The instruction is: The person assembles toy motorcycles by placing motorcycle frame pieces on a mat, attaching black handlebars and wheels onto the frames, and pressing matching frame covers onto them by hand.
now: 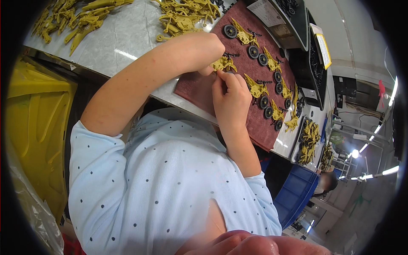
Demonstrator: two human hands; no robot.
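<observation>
Both my hands meet at a yellow toy motorbike [224, 63] with black handlebars, held just over a reddish-brown cloth [191, 90]. My left hand [211, 50] reaches in from the left, its fingers closed at the near side of the yellow body. My right hand [232, 94] is bent with thumb and fingertips pinched against the lower edge of the same motorbike. Part of a dark wheel shows by the right fingertips; the exact grip is partly hidden. Close to my right hand lies another yellow motorbike [256, 87] with black handlebars.
Several more yellow motorbikes [245, 35] and black spoked wheels [253, 52] lie along the cloth. Loose yellow parts [180, 19] are heaped at the back left. Dark bins [293, 25] stand behind the cloth. A tray of yellow parts [309, 140] sits right, above a blue crate [295, 193].
</observation>
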